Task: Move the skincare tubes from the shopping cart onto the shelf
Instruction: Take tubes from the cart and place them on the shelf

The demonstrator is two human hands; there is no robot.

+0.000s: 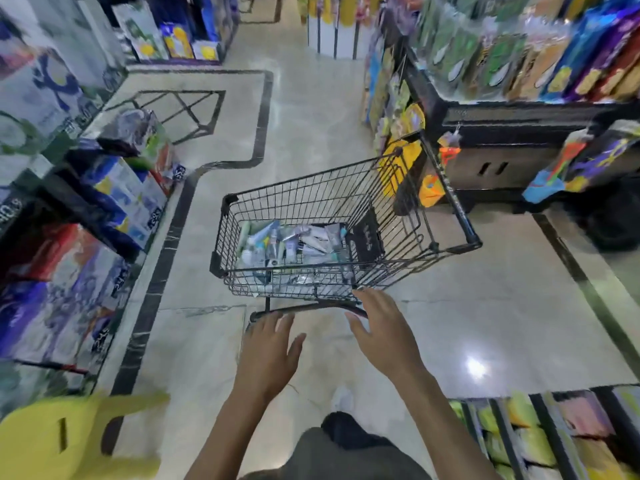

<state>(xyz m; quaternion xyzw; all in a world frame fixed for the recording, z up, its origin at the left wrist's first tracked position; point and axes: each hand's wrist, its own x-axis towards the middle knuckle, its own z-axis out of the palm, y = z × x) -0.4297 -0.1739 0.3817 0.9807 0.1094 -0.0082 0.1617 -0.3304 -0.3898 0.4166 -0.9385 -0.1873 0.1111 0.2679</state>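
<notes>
Left: stocked shelves (69,202) line the aisle, blurred; can't tell which one takes the tubes. Left hand (268,355) empty, fingers spread, hovering just short of the cart's lower bar (304,308). Centre: shopping cart (346,188) on the floor, skincare tubes (294,244) all heaped in its basket bottom. Right hand (384,336) empty too, fingers apart, near the basket's edge. Judgement: nothing shelved yet, probably the very start; whole pile left to move.
</notes>
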